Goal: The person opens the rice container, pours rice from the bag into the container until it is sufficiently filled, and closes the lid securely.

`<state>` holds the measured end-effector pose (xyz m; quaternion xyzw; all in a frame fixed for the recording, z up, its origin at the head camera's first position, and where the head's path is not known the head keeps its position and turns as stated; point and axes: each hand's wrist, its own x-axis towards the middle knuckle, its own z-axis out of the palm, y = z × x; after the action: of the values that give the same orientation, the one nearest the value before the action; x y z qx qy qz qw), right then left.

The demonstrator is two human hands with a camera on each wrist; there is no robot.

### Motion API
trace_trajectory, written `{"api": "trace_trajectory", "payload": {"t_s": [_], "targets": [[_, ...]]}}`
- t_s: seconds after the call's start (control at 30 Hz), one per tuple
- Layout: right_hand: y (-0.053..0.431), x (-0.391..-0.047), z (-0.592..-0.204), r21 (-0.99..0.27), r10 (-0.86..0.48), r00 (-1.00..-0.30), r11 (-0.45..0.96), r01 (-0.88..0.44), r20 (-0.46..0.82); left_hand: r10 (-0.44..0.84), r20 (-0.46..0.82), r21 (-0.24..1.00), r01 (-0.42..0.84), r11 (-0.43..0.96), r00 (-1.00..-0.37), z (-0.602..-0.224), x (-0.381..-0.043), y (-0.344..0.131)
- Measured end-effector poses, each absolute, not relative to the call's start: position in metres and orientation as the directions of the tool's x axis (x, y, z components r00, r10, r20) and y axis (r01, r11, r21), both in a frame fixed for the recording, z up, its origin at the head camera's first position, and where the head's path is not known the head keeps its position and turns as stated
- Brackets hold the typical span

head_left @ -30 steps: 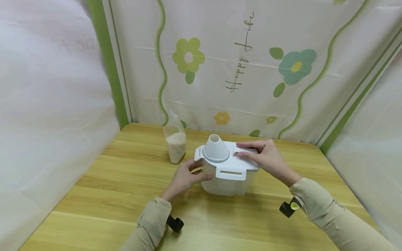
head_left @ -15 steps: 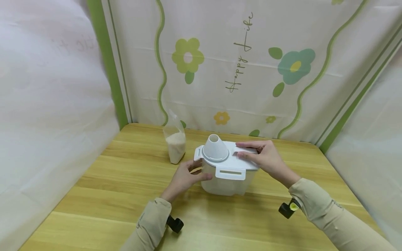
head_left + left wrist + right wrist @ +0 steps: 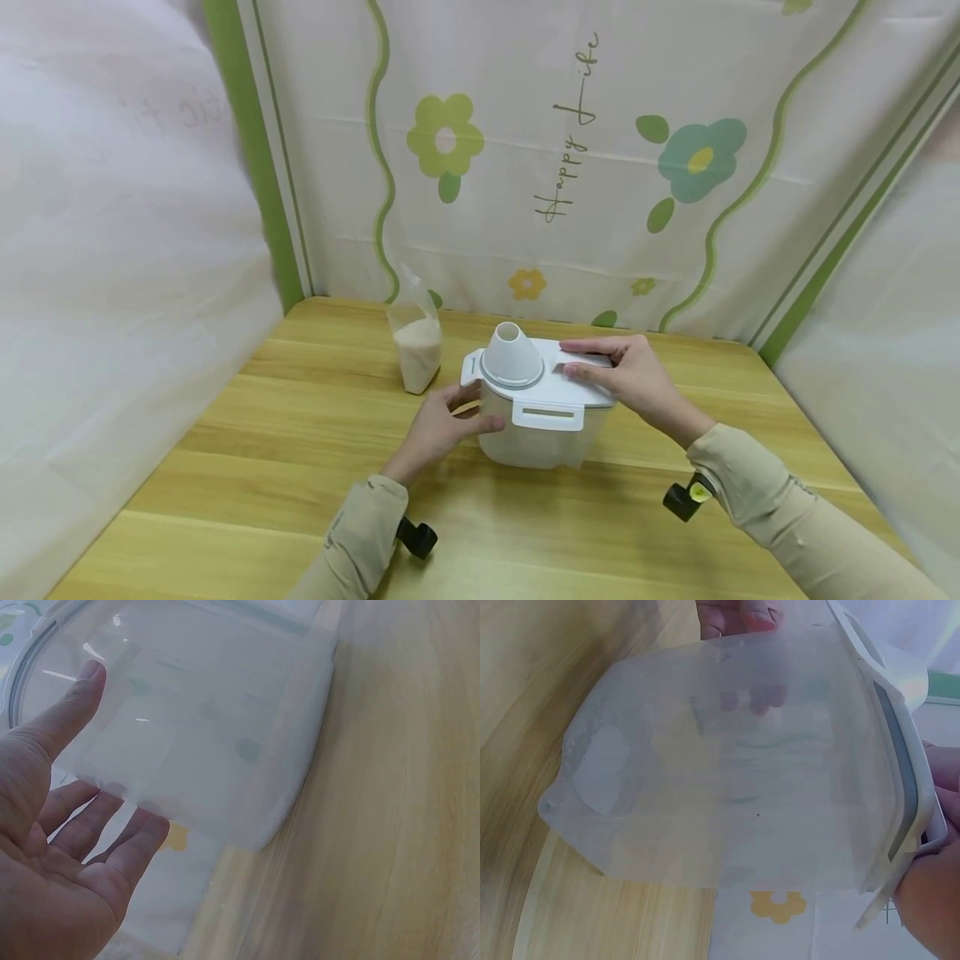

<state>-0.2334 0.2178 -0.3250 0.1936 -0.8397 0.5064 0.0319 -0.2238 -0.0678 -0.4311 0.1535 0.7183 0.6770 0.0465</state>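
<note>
A translucent plastic storage container (image 3: 536, 446) stands on the table with a white lid (image 3: 551, 388) over its top. The lid carries a cone-shaped cap (image 3: 513, 360) with a round hole, and a slotted clip (image 3: 548, 416) sticks out at the front. My left hand (image 3: 442, 427) holds the container's left end, thumb in front and fingers behind; in the left wrist view the thumb (image 3: 79, 705) lies against its wall. My right hand (image 3: 647, 385) pinches the raised part of the lid at its right side. The right wrist view shows that grip only partly, behind the lid's edge.
Behind the container to the left, a clear bag (image 3: 418, 346) of pale grains stands upright on the wooden table (image 3: 300, 433). A printed cloth (image 3: 480, 217) hangs along the back, and more cloth hangs at both sides.
</note>
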Motion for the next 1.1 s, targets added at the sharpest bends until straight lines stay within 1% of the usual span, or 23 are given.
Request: {"api": "trace_trajectory", "payload": {"t_s": [0.33,0.53,0.73,1.1], "targets": [[0.2174,-0.2344,-0.3234,-0.825,-0.305,-0.916,0.422,-0.377,0.262,0.282,0.160,0.984,0.174,0.025,-0.946,-0.4310,-0.2223,-0.0677],[0.2170,-0.2354,-0.3223,-0.835,-0.309,-0.913,0.401,-0.377,0.265,0.274,0.156,0.984,0.172,0.038,-0.949,-0.4307,-0.2226,-0.0682],[0.2162,-0.2338,-0.3219,-0.846,-0.296,-0.917,0.382,-0.371,0.269,0.272,0.150,0.982,0.175,0.071,-0.951,-0.4305,-0.2223,-0.0690],[0.2166,-0.2330,-0.3235,-0.837,-0.279,-0.918,0.398,-0.377,0.281,0.282,0.164,0.979,0.190,0.070,-0.945,-0.4315,-0.2221,-0.0687]]}}
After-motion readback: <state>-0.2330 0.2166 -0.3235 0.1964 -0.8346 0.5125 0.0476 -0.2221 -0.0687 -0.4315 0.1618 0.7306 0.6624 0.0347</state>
